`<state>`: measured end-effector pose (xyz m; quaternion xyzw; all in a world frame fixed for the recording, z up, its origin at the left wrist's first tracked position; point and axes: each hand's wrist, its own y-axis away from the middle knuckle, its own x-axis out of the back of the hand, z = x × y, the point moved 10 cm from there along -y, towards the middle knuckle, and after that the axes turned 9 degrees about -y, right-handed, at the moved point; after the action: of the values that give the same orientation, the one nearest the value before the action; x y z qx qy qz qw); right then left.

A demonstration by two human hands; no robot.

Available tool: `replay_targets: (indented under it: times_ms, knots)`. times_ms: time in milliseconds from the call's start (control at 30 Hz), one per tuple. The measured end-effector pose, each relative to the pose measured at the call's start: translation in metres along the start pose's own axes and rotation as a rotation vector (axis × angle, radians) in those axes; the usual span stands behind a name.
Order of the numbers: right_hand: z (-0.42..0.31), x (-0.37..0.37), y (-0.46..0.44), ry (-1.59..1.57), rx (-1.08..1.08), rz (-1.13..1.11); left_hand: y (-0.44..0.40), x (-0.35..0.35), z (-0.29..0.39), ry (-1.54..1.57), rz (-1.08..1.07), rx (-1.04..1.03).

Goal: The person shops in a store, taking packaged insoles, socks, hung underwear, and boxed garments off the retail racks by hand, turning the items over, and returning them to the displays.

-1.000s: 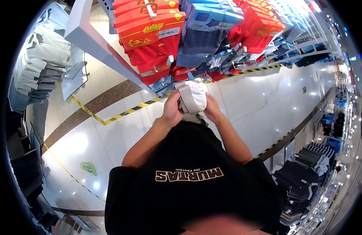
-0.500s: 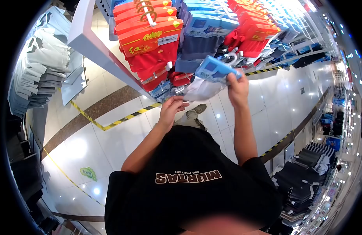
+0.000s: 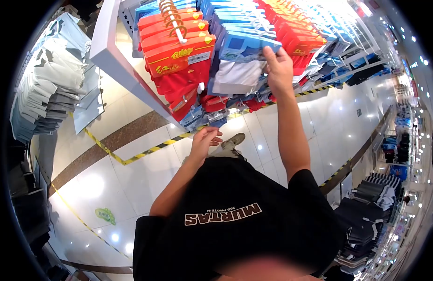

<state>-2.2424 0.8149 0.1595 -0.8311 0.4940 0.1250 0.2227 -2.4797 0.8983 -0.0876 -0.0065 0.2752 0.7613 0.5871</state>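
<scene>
A light grey folded garment [image 3: 238, 76] hangs below its blue card header [image 3: 243, 47], at the front of a row of blue-carded packs on the rack. My right hand [image 3: 278, 70] pinches the right end of that header, thumb on the front. The header's hook end lies against the hanging row; whether it sits on the rail I cannot tell. Left of it hang red garments with red card headers [image 3: 181, 54]. Lower down, my left hand [image 3: 206, 143] hovers before my body with fingers loosely bent, holding nothing, just below the lowest hanging packs.
A white panel [image 3: 132, 70] edges the rack on the left. More red packs [image 3: 298, 40] hang on the right. Pale shirts [image 3: 52, 75] hang at far left, dark folded clothes [image 3: 359, 220] at lower right. Black-yellow tape [image 3: 151, 152] runs along the tiled floor.
My right hand has moved up and forward, bringing the blue-carded grey garment from in front of the rack to the front of the blue row. My left hand has come away from the garment.
</scene>
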Motion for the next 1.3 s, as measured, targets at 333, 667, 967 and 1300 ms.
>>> replay_targets:
  times_ms: [333,667,967,1300]
  knots:
    - [-0.115,0.113,0.013,0.639,0.584,0.485,-0.008,0.011,-0.01,-0.037,0.017,0.03]
    - [-0.09,0.119,-0.013,0.341,0.31,0.255,-0.009,-0.003,-0.006,-0.062,-0.026,0.023]
    - [-0.129,0.101,0.035,-0.004,0.241,0.188,-0.005,-0.04,0.025,-0.133,-0.209,-0.059]
    - [0.042,0.086,0.143,-0.412,-0.25,0.385,-0.011,-0.109,0.049,0.049,-0.381,-0.162]
